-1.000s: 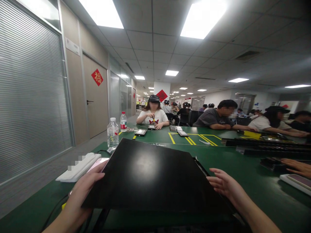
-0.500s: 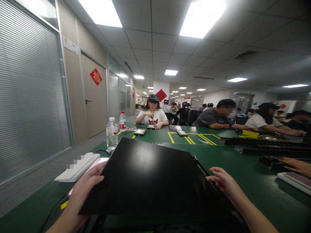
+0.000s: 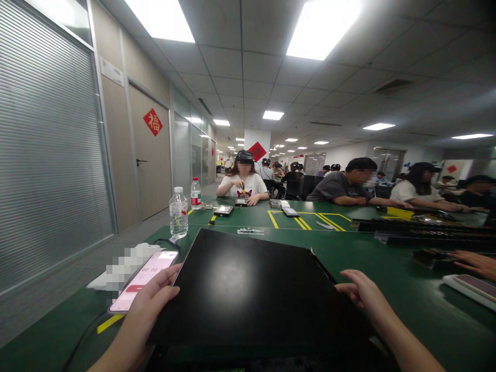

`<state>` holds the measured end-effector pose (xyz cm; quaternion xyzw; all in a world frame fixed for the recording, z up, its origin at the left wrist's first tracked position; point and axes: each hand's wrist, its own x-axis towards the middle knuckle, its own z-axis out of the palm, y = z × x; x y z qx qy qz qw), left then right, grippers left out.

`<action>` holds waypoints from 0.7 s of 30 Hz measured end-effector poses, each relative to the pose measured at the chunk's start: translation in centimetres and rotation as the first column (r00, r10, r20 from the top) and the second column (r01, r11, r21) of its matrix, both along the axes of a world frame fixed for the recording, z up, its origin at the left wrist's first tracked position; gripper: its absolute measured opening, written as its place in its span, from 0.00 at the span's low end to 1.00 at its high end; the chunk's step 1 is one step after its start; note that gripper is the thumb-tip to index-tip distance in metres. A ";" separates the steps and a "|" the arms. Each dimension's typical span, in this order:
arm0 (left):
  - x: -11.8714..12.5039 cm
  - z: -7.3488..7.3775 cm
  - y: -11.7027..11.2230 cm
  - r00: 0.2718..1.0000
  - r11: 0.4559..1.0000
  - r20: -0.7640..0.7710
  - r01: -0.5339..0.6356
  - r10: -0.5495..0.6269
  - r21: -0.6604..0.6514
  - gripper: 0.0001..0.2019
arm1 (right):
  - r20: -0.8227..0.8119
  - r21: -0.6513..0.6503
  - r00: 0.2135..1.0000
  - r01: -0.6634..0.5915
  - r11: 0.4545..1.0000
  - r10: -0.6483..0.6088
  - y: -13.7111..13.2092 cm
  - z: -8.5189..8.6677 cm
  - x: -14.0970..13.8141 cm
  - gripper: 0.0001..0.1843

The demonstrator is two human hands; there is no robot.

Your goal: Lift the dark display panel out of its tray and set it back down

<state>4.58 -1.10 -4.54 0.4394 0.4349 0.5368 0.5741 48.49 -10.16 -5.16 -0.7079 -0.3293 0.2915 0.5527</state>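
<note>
— While we hold the black panel by its two sides, where does it sit?

— Straight ahead of us, low over the green table. Whether it rests on the dark piece beneath it, we cannot tell.

— And our hands?

— Our left hand clasps the left edge, thumb on top and fingers wrapped around. Our right hand curls its fingers onto the right edge. Whether they pinch it, we cannot tell.

— So which step do we judge this to be?

— Positioning the panel, two-handed. Any further move calls for a level, even hold, since a wide sheet tips easily, and for care near the phone just beside our left hand.

— What is the panel like?

— A thin, flat rectangle with sharp corners, seemingly rigid. It is smooth and semi-glossy, with a soft patch of ceiling light on it. The table looks matte, with yellow tape lines. A clear plastic water bottle stands well apart.
</note>
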 end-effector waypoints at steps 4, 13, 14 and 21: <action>0.4 0.6 -0.6 1.000 1.000 -0.022 0.012 -0.013 -0.010 0.18 | 0.000 -0.014 1.000 0.025 1.000 -0.025 0.1 0.1 0.1 0.18; 1.3 1.1 -1.1 0.999 0.999 -0.029 -0.021 0.022 0.027 0.21 | 0.077 -0.045 0.995 0.070 0.997 -0.067 0.3 0.1 0.3 0.19; 1.3 1.1 -1.1 0.999 1.000 -0.037 -0.025 0.026 0.016 0.21 | 0.090 -0.048 0.994 0.063 0.997 -0.059 0.3 0.1 0.3 0.19; 1.1 0.6 -1.0 0.998 0.999 -0.039 -0.042 0.042 0.001 0.20 | 0.203 -0.116 0.979 0.033 0.993 -0.009 0.3 0.2 0.6 0.20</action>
